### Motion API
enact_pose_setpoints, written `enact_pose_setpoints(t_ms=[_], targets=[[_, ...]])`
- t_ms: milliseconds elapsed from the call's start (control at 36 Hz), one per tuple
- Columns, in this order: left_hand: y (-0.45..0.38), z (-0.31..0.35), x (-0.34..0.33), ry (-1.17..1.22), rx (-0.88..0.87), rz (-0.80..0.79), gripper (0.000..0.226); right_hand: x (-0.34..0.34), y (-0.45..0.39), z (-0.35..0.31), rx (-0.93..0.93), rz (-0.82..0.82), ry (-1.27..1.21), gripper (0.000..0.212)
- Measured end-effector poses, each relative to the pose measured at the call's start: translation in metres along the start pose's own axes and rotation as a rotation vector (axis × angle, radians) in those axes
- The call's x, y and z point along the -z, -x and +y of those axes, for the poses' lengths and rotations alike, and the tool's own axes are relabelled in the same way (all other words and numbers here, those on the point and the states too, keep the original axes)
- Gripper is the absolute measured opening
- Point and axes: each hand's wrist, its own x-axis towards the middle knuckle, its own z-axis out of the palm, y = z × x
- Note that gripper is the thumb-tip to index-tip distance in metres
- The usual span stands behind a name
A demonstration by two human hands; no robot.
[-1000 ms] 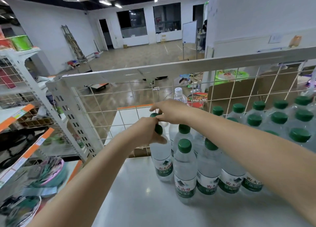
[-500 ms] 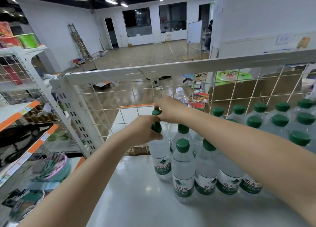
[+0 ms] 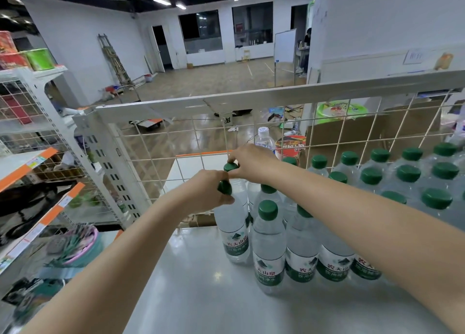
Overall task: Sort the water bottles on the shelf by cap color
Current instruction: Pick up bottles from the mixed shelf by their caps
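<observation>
Both hands pinching green bottle caps, left hand [image 3: 203, 187] on the near bottle [image 3: 232, 223], right hand [image 3: 251, 161] behind, more bottles [image 3: 407, 180] crowding right, wire grid [image 3: 156, 157] just beyond.

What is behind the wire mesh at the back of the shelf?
Behind the wire mesh stand a white-capped bottle and a red cup, with cardboard further right. Hands and green-capped bottles hide the lower part.

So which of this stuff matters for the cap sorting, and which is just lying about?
Job:
- left hand, gripping a green-capped bottle by its neck
- right hand, pinching the green cap behind it
- green-capped bottles on the right
- white-capped bottle behind the wire grid
- shelf

Lying about:
- noodle cup
- ladder
- cardboard boxes
</observation>
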Motion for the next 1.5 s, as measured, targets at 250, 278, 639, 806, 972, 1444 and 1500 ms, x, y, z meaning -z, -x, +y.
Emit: enact_pose_setpoints(t_ms=[250, 278, 639, 806, 972, 1444, 1500], targets=[[0.0, 0.008, -0.016, 0.06, 0.175, 0.188, 0.027, -0.001, 0.005, 0.002, -0.016, -0.015, -0.036, 0.048], [0.001, 0.009, -0.019, 0.078, 0.189, 0.208, 0.026, -0.001, 0.005, 0.002, -0.018, -0.014, -0.033, 0.047], [0.008, 0.021, -0.013, 0.088, 0.111, 0.106, 0.021, 0.005, 0.005, -0.001, -0.044, -0.072, -0.08, 0.041], [0.008, 0.017, -0.009, 0.068, 0.091, 0.054, 0.041, 0.002, 0.003, -0.003, -0.057, -0.059, -0.057, 0.044], [0.009, 0.006, -0.006, 0.1, 0.111, 0.014, 0.052, 0.008, 0.009, -0.002, -0.06, -0.061, -0.131, 0.04], [0.01, 0.008, -0.015, 0.114, 0.055, 0.12, 0.037, 0.01, 0.017, -0.006, -0.098, 0.003, -0.133, 0.024], [0.01, 0.009, -0.016, 0.107, 0.063, 0.126, 0.037, 0.007, 0.014, -0.008, -0.117, 0.022, -0.139, 0.021]])
